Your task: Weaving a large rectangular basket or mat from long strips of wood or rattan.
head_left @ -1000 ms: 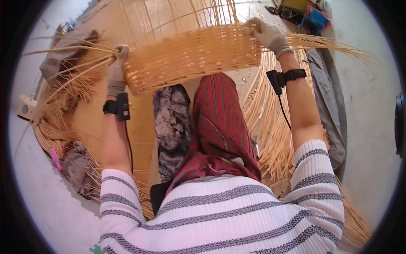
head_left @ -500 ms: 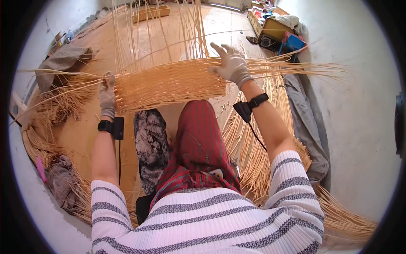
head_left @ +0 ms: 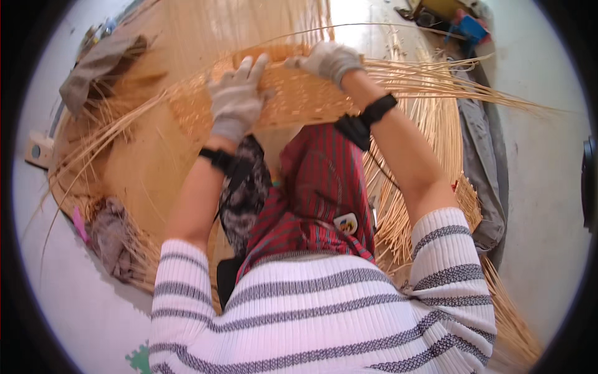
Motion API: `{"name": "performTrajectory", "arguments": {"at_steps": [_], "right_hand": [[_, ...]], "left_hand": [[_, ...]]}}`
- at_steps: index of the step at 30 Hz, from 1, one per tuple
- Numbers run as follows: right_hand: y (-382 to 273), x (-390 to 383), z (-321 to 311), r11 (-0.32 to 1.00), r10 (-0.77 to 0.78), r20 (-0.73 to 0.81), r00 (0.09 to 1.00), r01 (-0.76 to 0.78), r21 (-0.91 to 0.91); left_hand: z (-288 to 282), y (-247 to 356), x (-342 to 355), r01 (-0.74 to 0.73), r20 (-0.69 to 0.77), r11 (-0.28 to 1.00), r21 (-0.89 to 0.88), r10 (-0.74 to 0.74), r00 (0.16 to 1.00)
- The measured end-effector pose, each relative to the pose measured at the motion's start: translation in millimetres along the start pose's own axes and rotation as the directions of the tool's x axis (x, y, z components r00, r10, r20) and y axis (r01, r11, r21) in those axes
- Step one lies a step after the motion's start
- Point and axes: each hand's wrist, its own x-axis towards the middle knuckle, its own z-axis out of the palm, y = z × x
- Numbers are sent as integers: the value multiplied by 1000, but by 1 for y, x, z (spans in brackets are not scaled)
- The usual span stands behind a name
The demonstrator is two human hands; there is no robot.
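A woven wicker panel (head_left: pixel 299 93) is held up in front of my knees, with tall upright rods rising from its far edge. My left hand (head_left: pixel 240 100), in a pale work glove, lies over its left-middle part with the fingers stretched and apart. At the upper right edge, my gloved right hand (head_left: pixel 330 61) is curled over the weave, its fingertips partly hidden and a little blurred. Loose rod ends (head_left: pixel 448 84) fan out past the panel's right side. Other long ends (head_left: pixel 118 128) trail off to the left.
A thick bundle of peeled rods (head_left: pixel 408 187) lies on the floor to my right, alongside a grey cloth (head_left: pixel 483 174). On the left are another grey cloth (head_left: pixel 93 71) and a crumpled rag (head_left: pixel 115 240). A blue container (head_left: pixel 470 30) stands at the far right.
My left hand has left the panel's left end and moved right onto its face, fingers spread. My right hand's spread fingers have curled down at the edge. The view has shifted.
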Motion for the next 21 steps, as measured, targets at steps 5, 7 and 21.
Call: {"name": "performTrajectory", "arguments": {"at_steps": [5,7,21], "right_hand": [[13,5,20,989,-114,-147,982,126,76],[23,-12,36,973,-177,-355,918,218,78],[-159,-114,94,404,-677,-527,514,857,319]], "left_hand": [[6,-5,2,35,-92,994,103,-25,995],[0,-16,-16,-167,-334,983,-78,132,933],[2,-145,-66,28,-72,113,-993,-786,614]]}}
